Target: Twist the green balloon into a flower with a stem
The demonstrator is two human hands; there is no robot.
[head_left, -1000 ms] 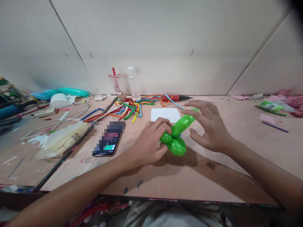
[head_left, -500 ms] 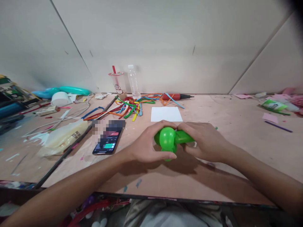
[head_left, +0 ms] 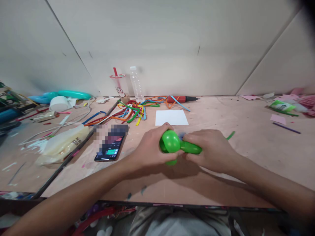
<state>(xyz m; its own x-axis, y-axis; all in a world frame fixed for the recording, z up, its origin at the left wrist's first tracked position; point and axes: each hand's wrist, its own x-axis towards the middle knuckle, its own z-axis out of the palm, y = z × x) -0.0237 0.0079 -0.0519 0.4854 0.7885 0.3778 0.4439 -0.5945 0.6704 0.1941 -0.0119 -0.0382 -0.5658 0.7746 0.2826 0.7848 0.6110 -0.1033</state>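
A shiny green balloon [head_left: 171, 141], twisted into rounded sections, is held between both hands above the near part of the table. My left hand [head_left: 150, 146] wraps round its bulbous cluster from the left, thumb below and fingers behind. My right hand [head_left: 208, 149] grips the longer section on the right, just beyond a narrow pinched neck. A thin green tail [head_left: 230, 135] shows past the back of my right hand. Behind the hands lies a white sheet of paper [head_left: 171, 117].
A phone [head_left: 110, 144] lies left of my hands. Uninflated balloons [head_left: 134, 111] are heaped near a cup [head_left: 119, 87], a clear bottle [head_left: 136, 85] and a red pump [head_left: 177, 99]. A plastic bag [head_left: 64, 142] is farther left; a purple strip [head_left: 286, 127] lies right.
The green balloon has turned in my hands, and its right section now angles downward with the narrow neck showing. The green tail has come into view. The whole view has shifted slightly.
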